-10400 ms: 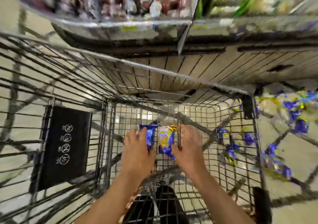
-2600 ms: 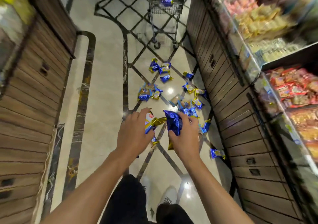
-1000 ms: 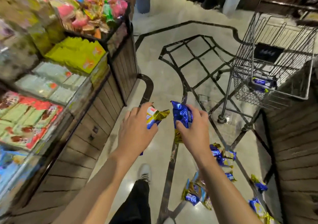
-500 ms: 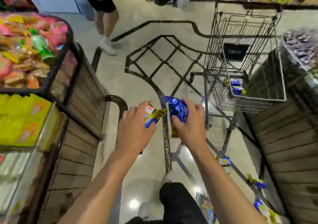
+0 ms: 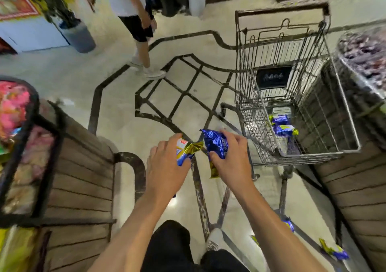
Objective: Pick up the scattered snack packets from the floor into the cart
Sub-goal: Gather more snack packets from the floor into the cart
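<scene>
Both hands are loaded and the cart (image 5: 292, 96) stands ahead to the right. The left hand (image 5: 165, 167) curls its grip round a blue-and-gold packet (image 5: 186, 149); the right hand (image 5: 231, 158) pinches a blue foil packet (image 5: 215, 144). Two packets (image 5: 282, 125) already lie in the basket, others (image 5: 334, 250) remain on the floor. This looks like the carry step; next comes reaching over the rim and letting go.

A wooden shelf unit (image 5: 83, 177) stands on the left with colourful packets; another person (image 5: 135, 20) stands beside a grey pot (image 5: 78, 38).
</scene>
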`<state>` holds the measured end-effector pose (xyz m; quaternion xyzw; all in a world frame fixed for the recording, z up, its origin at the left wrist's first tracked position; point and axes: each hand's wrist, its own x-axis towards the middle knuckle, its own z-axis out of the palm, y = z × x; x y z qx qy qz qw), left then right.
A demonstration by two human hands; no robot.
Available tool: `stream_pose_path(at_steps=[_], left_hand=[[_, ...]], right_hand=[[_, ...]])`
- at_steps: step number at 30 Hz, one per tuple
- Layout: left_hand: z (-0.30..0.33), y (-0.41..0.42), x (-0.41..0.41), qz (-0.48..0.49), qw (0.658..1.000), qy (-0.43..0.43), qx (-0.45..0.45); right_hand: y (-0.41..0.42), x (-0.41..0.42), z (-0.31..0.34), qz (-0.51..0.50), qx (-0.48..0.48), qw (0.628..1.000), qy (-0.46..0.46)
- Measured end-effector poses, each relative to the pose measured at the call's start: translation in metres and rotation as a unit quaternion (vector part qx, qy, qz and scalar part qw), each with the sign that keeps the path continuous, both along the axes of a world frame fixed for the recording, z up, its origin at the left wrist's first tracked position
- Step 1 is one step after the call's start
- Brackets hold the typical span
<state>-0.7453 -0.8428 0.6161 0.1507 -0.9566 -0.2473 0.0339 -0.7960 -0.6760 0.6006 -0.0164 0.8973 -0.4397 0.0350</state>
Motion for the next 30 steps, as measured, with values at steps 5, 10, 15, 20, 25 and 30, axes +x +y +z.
stream_pose_path(at_steps=[5, 10, 15, 20, 25, 30], left_hand=[[-0.006, -0.001, -0.097, -0.030, 1.000, 0.007, 0.003], [-0.017, -0.006, -0.203, -0.073, 0.997, -0.001, 0.026], [-0.022, -0.010, -0.298, -0.152, 0.988, -0.006, 0.035], [-0.018, 0.008, -0.373, -0.225, 0.974, 0.005, 0.031], [-0.025, 0.051, -0.433, -0.287, 0.958, -0.007, 0.029], [-0.033, 0.109, -0.484, -0.334, 0.942, -0.014, 0.015]], right_hand=[[0.002, -0.082, -0.005, -0.040, 0.001, 0.999, 0.000], [-0.002, -0.160, -0.012, -0.102, 0.014, 0.995, -0.013], [-0.003, -0.230, -0.010, -0.178, 0.038, 0.983, -0.004], [0.015, -0.279, -0.010, -0.231, 0.037, 0.972, 0.003], [0.053, -0.316, -0.019, -0.299, 0.032, 0.954, -0.013], [0.099, -0.352, -0.030, -0.358, 0.016, 0.933, -0.018]])
